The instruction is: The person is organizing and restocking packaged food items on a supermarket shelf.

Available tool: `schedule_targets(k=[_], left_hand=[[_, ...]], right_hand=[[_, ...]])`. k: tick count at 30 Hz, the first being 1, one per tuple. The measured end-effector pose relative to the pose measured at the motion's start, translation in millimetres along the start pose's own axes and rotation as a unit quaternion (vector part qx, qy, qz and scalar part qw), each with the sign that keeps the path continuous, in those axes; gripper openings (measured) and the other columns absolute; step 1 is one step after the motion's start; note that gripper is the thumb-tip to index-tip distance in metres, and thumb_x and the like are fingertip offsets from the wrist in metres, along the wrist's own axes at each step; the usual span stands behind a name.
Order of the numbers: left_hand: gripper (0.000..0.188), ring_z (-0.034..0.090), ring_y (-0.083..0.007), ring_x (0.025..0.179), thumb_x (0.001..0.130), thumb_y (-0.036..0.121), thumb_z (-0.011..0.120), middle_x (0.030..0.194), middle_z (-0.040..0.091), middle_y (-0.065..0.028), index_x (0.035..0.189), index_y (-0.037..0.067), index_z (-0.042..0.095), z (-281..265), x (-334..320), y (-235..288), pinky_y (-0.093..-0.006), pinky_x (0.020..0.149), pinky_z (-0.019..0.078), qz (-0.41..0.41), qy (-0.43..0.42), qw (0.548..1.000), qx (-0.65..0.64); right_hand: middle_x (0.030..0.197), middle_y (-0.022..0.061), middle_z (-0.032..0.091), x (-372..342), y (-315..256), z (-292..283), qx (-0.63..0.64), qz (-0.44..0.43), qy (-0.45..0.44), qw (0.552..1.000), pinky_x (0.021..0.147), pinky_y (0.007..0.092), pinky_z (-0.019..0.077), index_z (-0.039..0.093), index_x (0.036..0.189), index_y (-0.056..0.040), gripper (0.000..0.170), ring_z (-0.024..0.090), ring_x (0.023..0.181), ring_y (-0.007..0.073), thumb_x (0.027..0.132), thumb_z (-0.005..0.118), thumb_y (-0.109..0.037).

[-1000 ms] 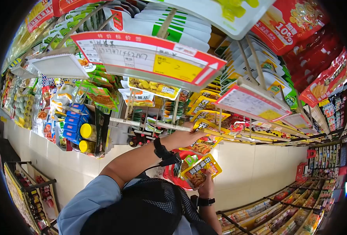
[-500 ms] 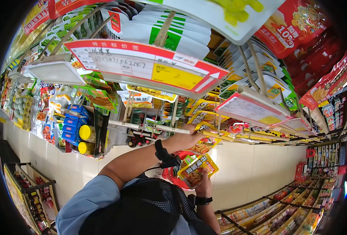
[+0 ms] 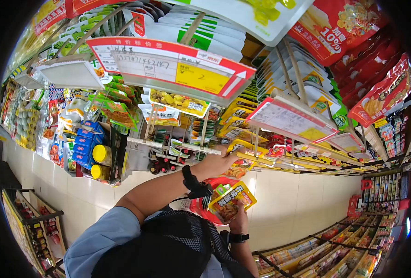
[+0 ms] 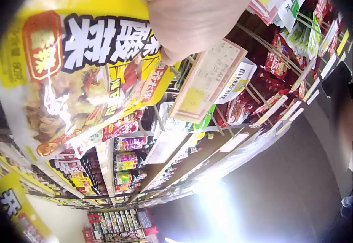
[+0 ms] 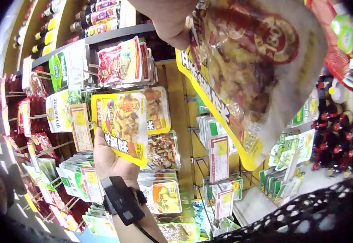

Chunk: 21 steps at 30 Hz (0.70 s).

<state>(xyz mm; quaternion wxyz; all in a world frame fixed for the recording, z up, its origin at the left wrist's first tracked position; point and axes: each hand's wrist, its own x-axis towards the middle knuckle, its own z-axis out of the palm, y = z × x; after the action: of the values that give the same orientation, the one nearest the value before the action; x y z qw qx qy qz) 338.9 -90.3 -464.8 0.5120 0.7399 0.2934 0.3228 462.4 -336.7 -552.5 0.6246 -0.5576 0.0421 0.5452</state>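
Observation:
In the head view my left hand [image 3: 217,164] reaches to the rack and grips a yellow-edged pouch of pickled vegetables [image 3: 237,170] by its edge. The left wrist view shows this pouch [image 4: 83,77] close up, fingers curled over its top edge. Other yellow pouches [image 3: 238,116] hang behind it. Lower down, my right hand [image 3: 239,220] pinches a second pouch [image 3: 233,202] of the same kind, its printed front facing up. In the right wrist view that pouch's clear side [image 5: 248,61] shows the vegetables inside. A red basket [image 3: 197,204] lies below, partly hidden by the pouch and arm.
Price tags [image 3: 177,69] on metal hooks jut out above my hands. Blue boxes and yellow-lidded jars [image 3: 102,155] stand on a shelf to the left. Bagged snacks [image 3: 340,34] hang upper right. Another shelf [image 3: 326,245] lines the aisle at lower right.
My right hand and its pouch have shifted slightly left. The pouch in my left hand sits a little higher, near the rack, and both hands keep their grip.

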Motion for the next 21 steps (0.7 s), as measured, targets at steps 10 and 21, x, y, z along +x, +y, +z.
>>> schedule_targets(k=[10, 21], left_hand=[[0.034, 0.066, -0.0356, 0.083, 0.093, 0.033, 0.062, 0.092, 0.065, -0.0221, 0.106, 0.001, 0.063, -20.5, 10.5, 20.9, -0.0416, 0.069, 0.0515, -0.046, 0.176, 0.980, 0.076], [0.040, 0.059, -0.0112, 0.102, 0.100, 0.031, 0.052, 0.111, 0.064, -0.0062, 0.128, 0.001, 0.054, -9.9, -104.5, -10.1, -0.0277, 0.089, 0.0476, -0.208, -0.229, 0.928, -0.209]], right_hand=[[0.105, 0.0100, 0.065, 3.0, 2.8, -4.1, 0.041, -0.037, -0.010, 0.998, 0.080, 0.0402, 0.0585, 0.051, 0.119, -0.0053, 0.035, 0.067, 0.094, 0.0263, 0.095, 0.060, -0.029], [0.113, 0.0114, 0.064, -27.5, -24.4, 39.6, -0.209, 0.001, -0.089, 0.974, 0.086, 0.0310, 0.0508, 0.056, 0.125, 0.0018, 0.055, 0.063, 0.100, 0.0185, 0.099, 0.047, -0.045]])
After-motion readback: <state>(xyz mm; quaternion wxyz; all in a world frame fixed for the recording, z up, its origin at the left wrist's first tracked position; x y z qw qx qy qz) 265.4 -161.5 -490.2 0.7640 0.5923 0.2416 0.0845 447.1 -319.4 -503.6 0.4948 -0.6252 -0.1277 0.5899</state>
